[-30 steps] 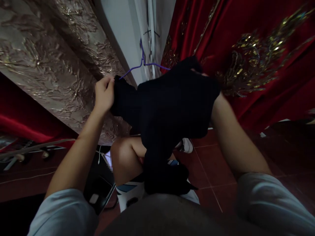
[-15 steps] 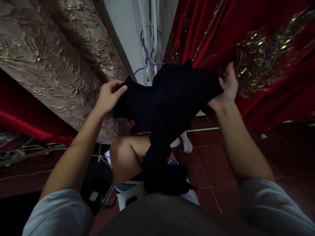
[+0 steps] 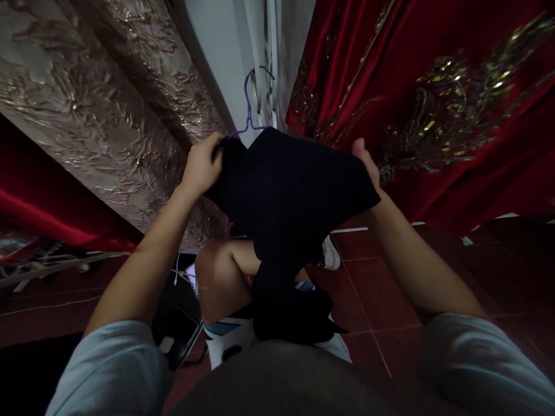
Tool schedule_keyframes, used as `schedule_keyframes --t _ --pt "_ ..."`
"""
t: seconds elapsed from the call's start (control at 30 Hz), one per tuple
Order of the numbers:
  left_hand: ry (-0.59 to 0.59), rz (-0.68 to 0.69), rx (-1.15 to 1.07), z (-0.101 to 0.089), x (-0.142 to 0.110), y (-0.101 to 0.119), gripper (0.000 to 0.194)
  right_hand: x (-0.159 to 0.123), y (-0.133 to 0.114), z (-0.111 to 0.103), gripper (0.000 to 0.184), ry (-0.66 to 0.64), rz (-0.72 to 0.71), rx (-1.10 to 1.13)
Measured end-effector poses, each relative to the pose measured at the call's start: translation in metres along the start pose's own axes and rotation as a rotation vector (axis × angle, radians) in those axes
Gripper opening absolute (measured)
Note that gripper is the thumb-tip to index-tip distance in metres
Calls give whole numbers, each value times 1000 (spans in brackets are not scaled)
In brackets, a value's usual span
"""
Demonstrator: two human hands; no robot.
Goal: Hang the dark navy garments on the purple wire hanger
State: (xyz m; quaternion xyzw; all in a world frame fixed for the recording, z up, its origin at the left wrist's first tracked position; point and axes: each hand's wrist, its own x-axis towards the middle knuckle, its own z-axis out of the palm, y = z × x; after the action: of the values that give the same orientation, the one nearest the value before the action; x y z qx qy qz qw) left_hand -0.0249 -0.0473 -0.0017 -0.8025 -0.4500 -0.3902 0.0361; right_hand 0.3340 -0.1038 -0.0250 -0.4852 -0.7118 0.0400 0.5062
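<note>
A dark, nearly black garment (image 3: 290, 179) is stretched between my hands, and its lower part hangs down onto my lap. A thin purple hanger (image 3: 249, 115) sticks out of its top left, hook upward. My left hand (image 3: 203, 164) is closed around the garment's left shoulder, at the hanger's end. My right hand (image 3: 367, 164) holds up the garment's right side from behind. Its thumb stands up past the cloth edge, and the other fingers are hidden behind the fabric.
Embossed beige-gold fabric (image 3: 117, 127) hangs on the left, and a red cloth with gold sequins (image 3: 455, 115) on the right. White metal bars (image 3: 264, 52) stand behind the hanger. A lit phone (image 3: 191, 273) and a cable lie by my knee (image 3: 217, 271), above red floor tiles (image 3: 368, 300).
My right hand has moved left and slightly down, now further behind the cloth. My left hand has shifted a little right and closed more around the shoulder. The hanger's hook has tipped slightly lower.
</note>
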Motion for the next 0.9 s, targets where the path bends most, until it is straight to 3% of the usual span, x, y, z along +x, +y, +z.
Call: schedule_keyframes --t 0.2,0.33,0.4,0.43,0.5,0.57,0.63,0.7,0.73,0.8,0.9 --pt "-22 -55 50 -1 8 0 16 37 -11 15 87 13 -51 -129" --pt "43 -88 -8 1 9 -3 15 43 -30 5 95 -33 -1 55" --pt "55 -93 -72 2 5 -4 17 32 -37 1 102 -193 15 252" --pt "56 -91 -109 2 2 -3 18 24 -38 0 101 -353 9 358" --pt "14 -51 -203 1 -3 4 16 10 -35 5 87 -680 13 501" --pt "-98 62 -316 -1 -8 16 14 0 -27 15 63 -802 44 514" --pt "-213 198 -414 -4 -12 32 17 -6 -16 28 44 -691 56 439" --pt "-278 276 -492 -6 -15 50 21 -11 -7 40 37 -538 -27 330" --pt "-301 293 -535 -7 -16 59 23 -15 -4 44 42 -482 -90 274" --pt "-354 302 -642 -6 -19 74 28 -24 -2 52 70 -417 -225 174" --pt "-433 297 -802 1 -24 94 33 -41 -6 66 106 -412 -376 74"
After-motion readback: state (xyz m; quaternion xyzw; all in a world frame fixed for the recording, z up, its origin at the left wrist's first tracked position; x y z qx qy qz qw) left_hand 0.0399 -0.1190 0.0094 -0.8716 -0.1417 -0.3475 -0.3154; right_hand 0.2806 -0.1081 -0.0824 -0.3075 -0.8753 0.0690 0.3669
